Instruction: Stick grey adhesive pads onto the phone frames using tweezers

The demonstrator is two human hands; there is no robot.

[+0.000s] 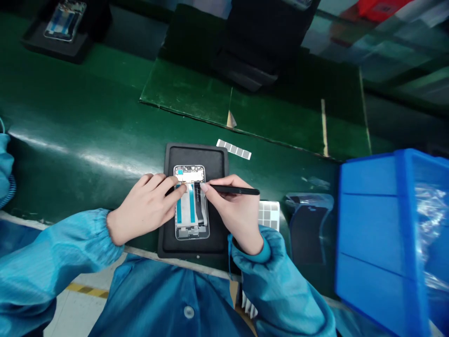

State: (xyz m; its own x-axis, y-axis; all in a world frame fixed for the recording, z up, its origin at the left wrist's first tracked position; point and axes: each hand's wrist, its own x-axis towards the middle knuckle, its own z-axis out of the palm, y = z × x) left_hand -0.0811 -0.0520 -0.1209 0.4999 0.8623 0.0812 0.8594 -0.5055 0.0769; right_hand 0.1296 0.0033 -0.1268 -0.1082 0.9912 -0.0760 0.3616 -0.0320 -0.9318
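An opened phone point(187, 231) with blue strips and a dark flex cable lies on a black foam tray point(219, 238). From the left, my left hand point(147, 201) rests on the phone's left edge, its fingers apart and fingertips on the part below the circuit board. My right hand point(236, 206) grips a black pen-like tool point(235, 189) between thumb and fingers. The tool's tip is near the top of the flex cable, partly hidden by my thumb.
A blue bin point(372, 234) with clear plastic stands at the right, beside a dark sheet point(307, 234). White label sheets point(269, 214) lie near my right wrist. Another opened phone point(65, 21) sits on a tray at the upper left. A person's blue sleeve point(5, 168) shows at the left edge.
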